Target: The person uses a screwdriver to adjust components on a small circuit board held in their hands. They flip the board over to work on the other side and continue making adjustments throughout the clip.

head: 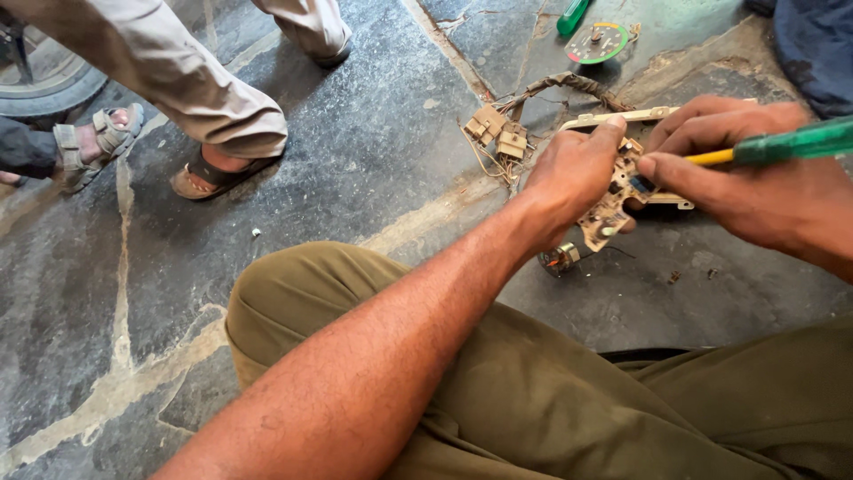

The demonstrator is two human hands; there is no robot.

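Bystander far left: sandalled foot (93,142), then a beige trouser leg (191,84) over a brown sandal (213,173), all on the cracked grey stone floor (355,151). Not involved.

Left hand (573,173): forearm comes in diagonally over the olive-trousered knee (498,391), wrist bent down, thumb up on the top edge, fingers curled under. It grips the cream plastic instrument-cluster back plate with tan flexible circuit sheet (613,200), held just above the floor.

Handling guess: light, thin plastic, brittle with age; circuit film tears easily. Best held by the rigid frame edges, as now, not the film. Brown wire loom with beige connector blocks (498,133) trails off the left, so it may snag or tug.

Right hand (755,191): closed in a pinch on the green-handled screwdriver with yellow shank (782,142), index finger laid along the shank, tip hidden at the plate.

Beyond: round gauge dial with green and red edge (597,44), lying apart.
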